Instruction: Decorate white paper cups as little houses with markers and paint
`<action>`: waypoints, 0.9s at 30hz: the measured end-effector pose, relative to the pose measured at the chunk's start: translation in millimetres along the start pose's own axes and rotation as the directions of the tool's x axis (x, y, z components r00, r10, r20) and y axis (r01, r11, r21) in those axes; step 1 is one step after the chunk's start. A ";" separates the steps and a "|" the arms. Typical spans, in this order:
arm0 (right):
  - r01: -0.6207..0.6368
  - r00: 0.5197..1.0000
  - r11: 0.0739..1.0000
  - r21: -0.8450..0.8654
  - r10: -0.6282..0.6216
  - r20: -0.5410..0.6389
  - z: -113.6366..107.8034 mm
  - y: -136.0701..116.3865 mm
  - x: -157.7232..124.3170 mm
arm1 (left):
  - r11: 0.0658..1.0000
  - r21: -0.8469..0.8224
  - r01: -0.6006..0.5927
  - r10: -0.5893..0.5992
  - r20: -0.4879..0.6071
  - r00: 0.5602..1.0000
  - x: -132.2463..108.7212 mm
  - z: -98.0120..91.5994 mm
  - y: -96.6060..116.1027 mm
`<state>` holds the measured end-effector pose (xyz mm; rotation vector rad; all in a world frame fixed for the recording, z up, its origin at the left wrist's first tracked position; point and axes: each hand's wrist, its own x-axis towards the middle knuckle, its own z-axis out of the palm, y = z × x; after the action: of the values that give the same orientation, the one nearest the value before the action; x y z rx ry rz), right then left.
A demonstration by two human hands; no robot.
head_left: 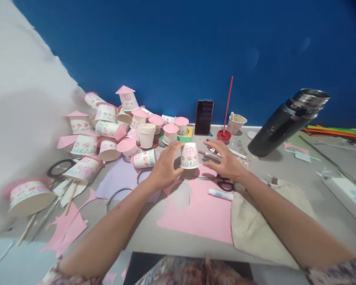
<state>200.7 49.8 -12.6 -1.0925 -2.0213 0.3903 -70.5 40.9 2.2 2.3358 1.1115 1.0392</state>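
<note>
An upside-down paper cup (190, 156) with a pink drawn window, red marks and green drawn grass stands between my hands. My left hand (167, 164) curves beside the cup's left side, thumb and forefinger apart; I cannot tell whether the fingertips touch it. To the right, my right hand (225, 160) is open, its fingers spread and clear of the cup. Below lies a cut sheet of pink paper (207, 213) with a round hole. Black-handled scissors (225, 184) and a white glue tube (221, 194) rest by its upper right edge.
Decorated cups with pink paper roofs (106, 113) crowd the left, beside a stack of plain cups (146, 135). A phone (204, 117) leans on the blue wall. Right of it are a red paint pot (224, 136) with a brush, a tilted dark flask (284, 124) and a cloth (261, 225).
</note>
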 end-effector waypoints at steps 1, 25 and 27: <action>-0.087 0.996 0.996 -0.011 0.086 -0.032 -1.5 1.9 1.0 | 1.000 0.028 0.010 -0.010 -0.004 1.000 0.3 -0.1 -1.7; -0.233 0.701 0.922 -0.308 0.379 0.604 -58.0 -61.8 9.2 | 0.972 0.233 -0.029 0.027 0.014 1.000 -0.2 3.5 -8.1; -0.388 0.846 0.882 -0.266 0.456 0.277 -74.0 -44.2 18.8 | 0.972 0.232 -0.025 0.020 0.024 0.999 0.0 3.8 -7.1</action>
<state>226.1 32.3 70.1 -1.7123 -2.1305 0.6461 -71.4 45.4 -4.4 2.5393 1.2610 0.9328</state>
